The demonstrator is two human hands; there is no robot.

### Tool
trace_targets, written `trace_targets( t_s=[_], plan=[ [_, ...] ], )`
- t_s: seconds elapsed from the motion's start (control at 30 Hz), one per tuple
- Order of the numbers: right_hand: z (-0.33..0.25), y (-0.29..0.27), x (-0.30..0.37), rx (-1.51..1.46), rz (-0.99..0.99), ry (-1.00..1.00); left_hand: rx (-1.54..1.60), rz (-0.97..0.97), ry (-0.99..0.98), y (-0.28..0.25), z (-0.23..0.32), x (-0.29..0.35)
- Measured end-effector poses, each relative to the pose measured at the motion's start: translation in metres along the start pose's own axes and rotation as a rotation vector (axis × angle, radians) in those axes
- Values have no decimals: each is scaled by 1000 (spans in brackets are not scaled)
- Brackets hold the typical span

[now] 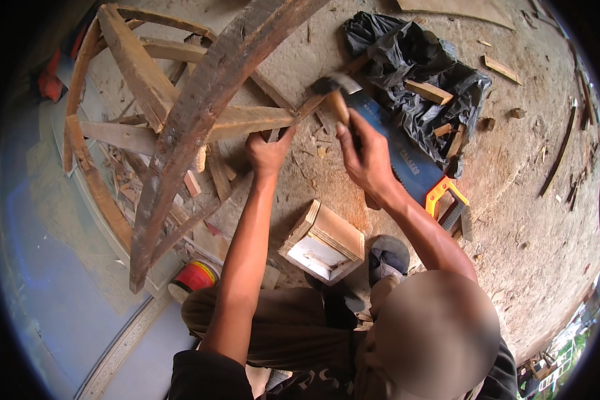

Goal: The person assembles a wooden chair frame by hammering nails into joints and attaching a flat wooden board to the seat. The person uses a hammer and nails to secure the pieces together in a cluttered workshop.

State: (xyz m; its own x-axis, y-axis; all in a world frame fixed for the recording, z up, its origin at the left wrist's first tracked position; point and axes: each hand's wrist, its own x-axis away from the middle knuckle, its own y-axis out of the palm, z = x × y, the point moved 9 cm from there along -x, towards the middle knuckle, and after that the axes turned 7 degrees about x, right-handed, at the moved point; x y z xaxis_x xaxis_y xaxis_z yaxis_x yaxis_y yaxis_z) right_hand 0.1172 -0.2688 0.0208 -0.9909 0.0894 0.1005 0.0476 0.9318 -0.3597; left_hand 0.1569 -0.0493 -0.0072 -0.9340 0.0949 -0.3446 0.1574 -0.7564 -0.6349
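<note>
My right hand (pixel 367 160) is closed around the wooden handle of a hammer (pixel 339 107). The metal head of the hammer is beside the end of a thin wooden strip on a wooden frame (pixel 253 120). My left hand (pixel 268 155) grips the frame from below at this joint, its thumb up against the wood and its other fingers partly hidden behind it. The frame is made of several rough, partly curved pieces, and one long dark beam (pixel 200 113) slants across it nearest the camera.
A handsaw (pixel 413 163) with an orange and black handle lies right of my right hand, near crumpled black plastic (pixel 427 67). A small wooden box (pixel 330 243) sits by my feet, and a red and yellow can (pixel 195 277) is at left. Wood offcuts (pixel 503 69) litter the floor.
</note>
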Motion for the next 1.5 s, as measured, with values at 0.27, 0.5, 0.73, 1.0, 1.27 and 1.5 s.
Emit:
trace_targets(
  t_s=[0.27, 0.5, 0.73, 1.0, 1.27, 1.5],
  plan=[
    [11, 25, 15, 78, -145, -104, 15, -1, 44, 3, 7, -6],
    [-17, -22, 4, -182, 180, 36, 19, 64, -25, -5, 5, -2],
    [14, 26, 13, 71, -170, 55, 12, 29, -10, -3, 3, -3],
    [-22, 12, 11, 75, 89, -298, 19, 12, -48, 1, 0, -3],
    [-25, -1, 13, -51, 155, -181, 9, 13, -49, -1, -5, 3],
    [-6, 33, 17, 53, -158, -24, 71, 47, -24, -3, 0, 0]
  ],
)
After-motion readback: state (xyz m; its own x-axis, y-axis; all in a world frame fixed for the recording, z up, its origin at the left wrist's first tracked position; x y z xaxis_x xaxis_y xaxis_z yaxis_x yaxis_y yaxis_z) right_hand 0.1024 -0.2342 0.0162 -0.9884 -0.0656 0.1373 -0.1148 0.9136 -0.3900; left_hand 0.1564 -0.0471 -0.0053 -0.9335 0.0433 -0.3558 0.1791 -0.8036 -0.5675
